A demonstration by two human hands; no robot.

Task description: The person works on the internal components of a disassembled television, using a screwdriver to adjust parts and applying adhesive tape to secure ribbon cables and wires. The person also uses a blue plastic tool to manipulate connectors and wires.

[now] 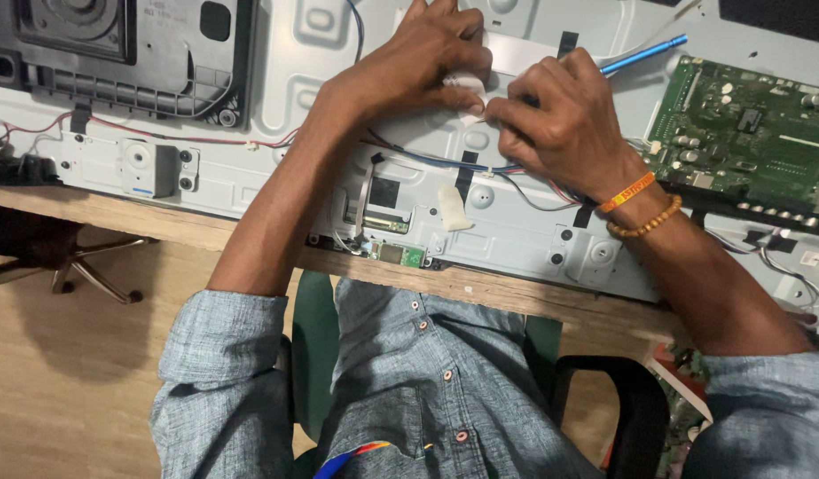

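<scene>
A flat-panel television lies face down on the wooden table, its grey metal back chassis [276, 80] exposed. My left hand [418, 62] rests on the chassis, fingers pressed on a white strip of tape or flat cable [516, 53]. My right hand [560, 120] pinches a small white piece next to the left fingertips, and a blue-handled tool [644, 55] pokes out behind it. Blue, red and black wires [427, 158] run under both hands. An orange band and a bead bracelet [644, 223] circle my right wrist.
A green circuit board [746, 133] sits at the right of the chassis. A black plastic speaker housing [117, 53] is at upper left. A small green board [400, 255] and a loose white tape scrap [454, 208] lie near the table edge [480, 288]. A chair base [90, 270] stands on the floor at left.
</scene>
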